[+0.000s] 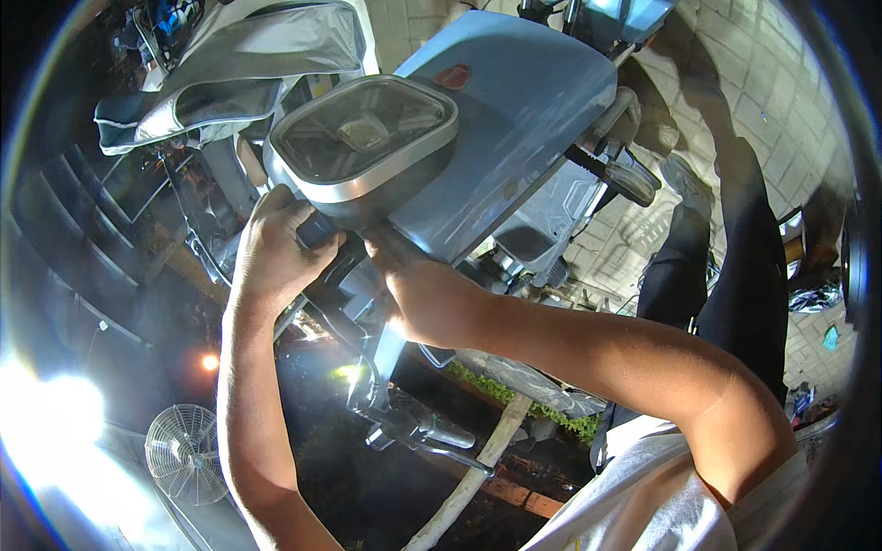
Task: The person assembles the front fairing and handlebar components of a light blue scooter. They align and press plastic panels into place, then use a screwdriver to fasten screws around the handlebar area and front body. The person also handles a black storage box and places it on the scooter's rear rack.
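Observation:
A rounded rectangular headlight (pixel 365 134) with a silver rim sits against the blue-grey body panel (pixel 510 117) of an electric scooter or similar vehicle. Just below the lamp housing, my left hand (pixel 279 255) has its thumb and fingers curled around a small dark part (pixel 315 231). My right hand (pixel 427 289) reaches in from the right under the same housing. Its fingertips press in where the lamp meets the panel and are partly hidden, so what they hold cannot be seen. Black cables (pixel 337 317) run below both hands.
A handlebar grip (pixel 448 432) with a brake lever (pixel 458 463) lies below my hands. A wire-cage fan (pixel 185 454) stands at lower left near a glaring light. A grey-and-white cover (pixel 275 41) drapes at upper left. Paving (pixel 778 124) and a pale pole (pixel 475 475) also show.

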{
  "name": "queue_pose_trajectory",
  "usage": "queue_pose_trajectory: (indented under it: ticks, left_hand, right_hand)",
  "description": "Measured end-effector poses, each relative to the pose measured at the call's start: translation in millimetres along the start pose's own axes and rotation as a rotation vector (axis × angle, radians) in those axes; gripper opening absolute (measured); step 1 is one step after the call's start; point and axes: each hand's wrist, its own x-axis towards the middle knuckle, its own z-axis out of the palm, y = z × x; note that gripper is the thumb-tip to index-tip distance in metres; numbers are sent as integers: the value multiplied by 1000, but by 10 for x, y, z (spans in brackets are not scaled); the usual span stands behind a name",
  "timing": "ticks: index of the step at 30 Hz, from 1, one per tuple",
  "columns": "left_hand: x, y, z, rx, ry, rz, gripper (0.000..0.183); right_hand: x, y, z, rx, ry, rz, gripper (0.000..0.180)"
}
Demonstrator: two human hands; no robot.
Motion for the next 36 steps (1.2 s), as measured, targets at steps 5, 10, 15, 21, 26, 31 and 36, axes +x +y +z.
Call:
queue_pose_trajectory:
  ticks: [5, 10, 15, 21, 26, 31, 36]
  left_hand:
    - [-46, 68, 76, -3, 83, -72, 36]
    - [-50, 33, 59, -10, 45, -82, 36]
    - [-69, -8, 82, -136, 156, -123, 35]
    - [-76, -33, 118, -102, 194, -255, 26]
    - [-145, 14, 99, -102, 195, -320, 30]
    - [-252, -42, 175, 74, 514, -156, 30]
    - [-1113, 339, 30, -336, 841, -305, 18]
  right_hand:
    - [10, -53, -101, -15, -79, 11, 84]
    - [1, 53, 19, -115, 25, -142, 77]
    - [27, 78, 88, -139, 107, -147, 71]
    - [44, 136, 103, 4, 243, -201, 65]
    - [151, -183, -144, 132, 172, -31, 49]
    - [414, -253, -36, -404, 307, -19, 17]
    - [439, -215, 66, -592, 441, -102, 9]
